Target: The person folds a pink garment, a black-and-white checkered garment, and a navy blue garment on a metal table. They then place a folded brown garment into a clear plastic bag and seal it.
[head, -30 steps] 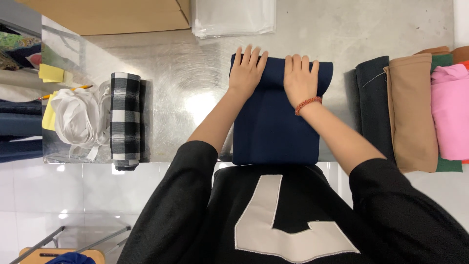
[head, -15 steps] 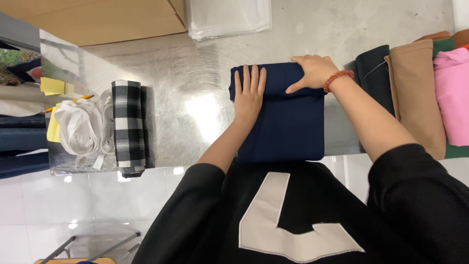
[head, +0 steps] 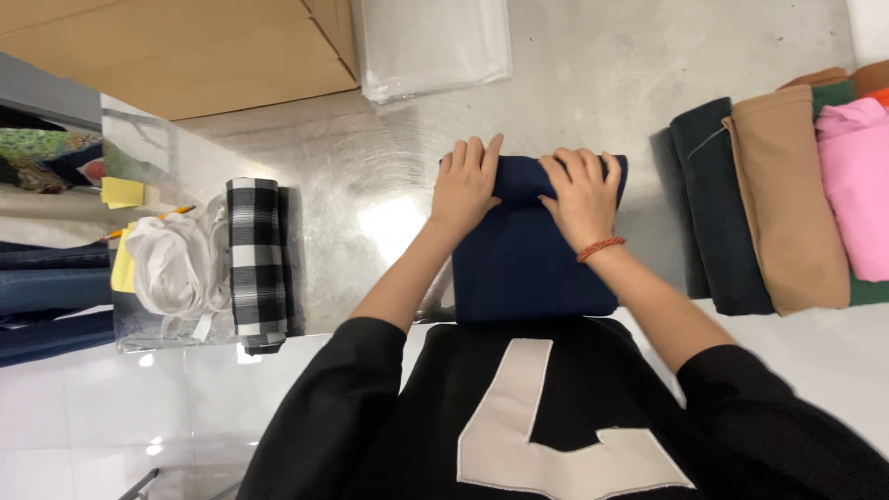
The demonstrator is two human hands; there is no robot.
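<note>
Steel surface (head: 370,167) fills most of the view, with a cardboard box (head: 167,56) and a clear plastic bag (head: 433,42) at its far side. The navy cloth (head: 528,264) lies folded into a thick rectangle at the near edge, right in front of the person. To its right is a row of folded pieces, dark (head: 718,213), tan (head: 782,194) and pink (head: 857,185). A checked roll (head: 255,259) and a white bundle (head: 167,264) sit well apart on the left. Both hands are on the cloth's far edge. The left hand (head: 466,185) has its fingers laid over that edge, though I cannot tell if they pinch it. The right hand (head: 579,196), with a red bracelet (head: 602,247) at the wrist, has its fingers curled around the raised fold, grasping it. This looks like a fold being taken at the far edge, and bringing it toward the body would call for both hands to pull evenly so the layers stay square
</note>
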